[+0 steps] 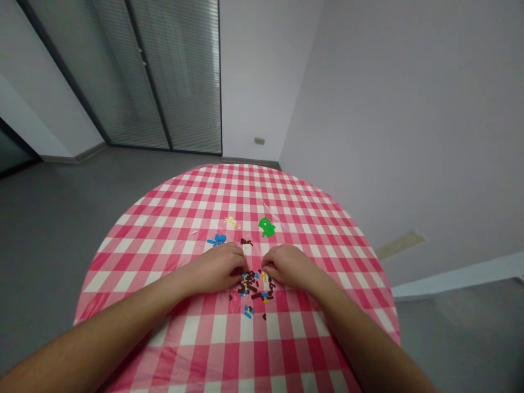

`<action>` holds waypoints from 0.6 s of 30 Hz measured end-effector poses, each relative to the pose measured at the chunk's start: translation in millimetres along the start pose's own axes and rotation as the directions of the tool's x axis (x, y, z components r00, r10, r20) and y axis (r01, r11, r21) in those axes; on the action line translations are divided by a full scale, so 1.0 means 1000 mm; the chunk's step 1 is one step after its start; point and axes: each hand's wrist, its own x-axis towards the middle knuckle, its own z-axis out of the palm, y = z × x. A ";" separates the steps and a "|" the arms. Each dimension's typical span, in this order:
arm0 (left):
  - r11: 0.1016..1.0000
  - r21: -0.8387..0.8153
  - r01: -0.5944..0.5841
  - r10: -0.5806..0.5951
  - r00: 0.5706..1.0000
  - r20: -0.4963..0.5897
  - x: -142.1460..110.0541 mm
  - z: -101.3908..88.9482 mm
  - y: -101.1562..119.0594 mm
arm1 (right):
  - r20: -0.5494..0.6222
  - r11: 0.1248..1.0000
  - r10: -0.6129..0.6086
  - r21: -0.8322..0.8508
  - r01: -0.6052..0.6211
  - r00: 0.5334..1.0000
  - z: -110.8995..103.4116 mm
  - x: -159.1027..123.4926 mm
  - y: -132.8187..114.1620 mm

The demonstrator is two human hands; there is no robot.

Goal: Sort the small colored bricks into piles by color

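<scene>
A round table under a red-and-white checked cloth (196,338) fills the lower view. Both my hands rest on it at a mixed pile of small bricks (254,286), dark brown, blue and yellow. My left hand (219,267) lies knuckles up with fingers curled down at the pile's left edge. My right hand (284,266) is curled the same way at its right edge. What the fingertips pinch is hidden. Beyond the hands lie sorted little heaps: blue bricks (217,239), dark brown bricks (246,242), green bricks (267,227) and pale yellow bricks (231,221).
A few stray blue and brown bricks (248,312) lie nearer me than the pile. The table stands in a bare room corner with grey floor (53,207), white walls and a glass partition with blinds (172,76) at the back.
</scene>
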 end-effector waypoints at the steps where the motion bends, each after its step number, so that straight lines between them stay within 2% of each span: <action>1: 1.000 -0.010 -0.002 0.002 1.000 0.007 -0.001 0.000 -0.001 | -0.004 1.000 0.014 -0.014 -0.014 1.000 0.000 0.001 -0.002; 5: 0.999 -0.036 -0.001 0.001 1.000 0.023 -0.002 0.000 -0.002 | -0.039 0.998 0.048 -0.029 -0.049 0.998 0.003 0.002 -0.007; 10: 0.999 -0.015 -0.028 0.028 1.000 -0.006 0.000 0.003 -0.001 | -0.103 0.993 0.034 0.112 -0.022 0.994 -0.001 -0.005 0.004; 13: 0.998 -0.030 -0.046 0.046 0.999 -0.005 0.000 0.005 -0.003 | -0.054 0.988 0.001 0.156 0.007 0.999 -0.004 -0.011 0.009; 18: 1.000 -0.014 -0.018 0.018 1.000 0.010 0.001 0.008 -0.002 | -0.008 0.996 0.003 0.091 -0.002 1.000 -0.001 -0.012 0.002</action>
